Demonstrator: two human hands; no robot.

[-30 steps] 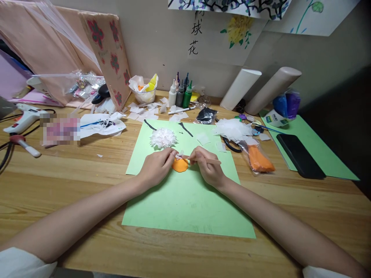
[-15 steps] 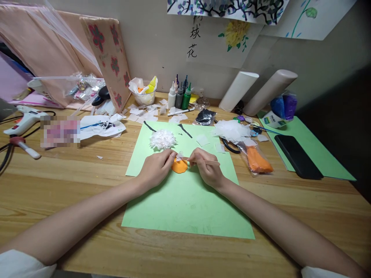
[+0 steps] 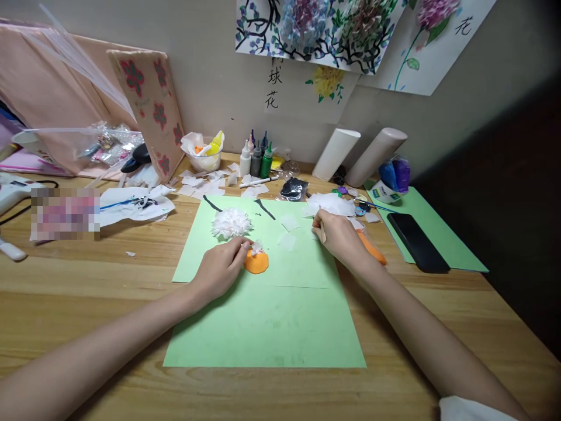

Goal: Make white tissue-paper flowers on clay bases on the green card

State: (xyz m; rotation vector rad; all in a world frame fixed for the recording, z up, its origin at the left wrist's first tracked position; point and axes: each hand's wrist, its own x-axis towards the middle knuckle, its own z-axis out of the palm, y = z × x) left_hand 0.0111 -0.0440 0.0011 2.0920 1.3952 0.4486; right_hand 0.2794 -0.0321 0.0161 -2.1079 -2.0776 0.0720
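A flat orange clay disc (image 3: 256,263) lies on the green paper (image 3: 263,327), with small crumpled white paper tufts (image 3: 257,248) on its upper edge. My left hand (image 3: 222,263) is closed at the disc's upper left, thumb and fingertips pinched at its edge beside the tufts. Over the sheet's right edge, my right hand (image 3: 339,235) is closed with a thin wooden stick (image 3: 323,232) held against the fingers. Its fingertips are near the pile of white paper squares (image 3: 329,204); whether they grip a square is unclear. A fluffy white paper flower head (image 3: 231,223) sits behind my left hand.
Two loose white squares (image 3: 289,223) and dark strips (image 3: 265,209) lie on the green paper. Behind stand paint bottles (image 3: 256,161), a plastic cup (image 3: 205,158) and paper scraps. At right are an orange clay bag (image 3: 371,248) and a black phone (image 3: 417,242).
My right hand has moved away from the disc, right and back toward the white paper pile, carrying the stick. My left hand stays at the disc. The camera view has shifted.
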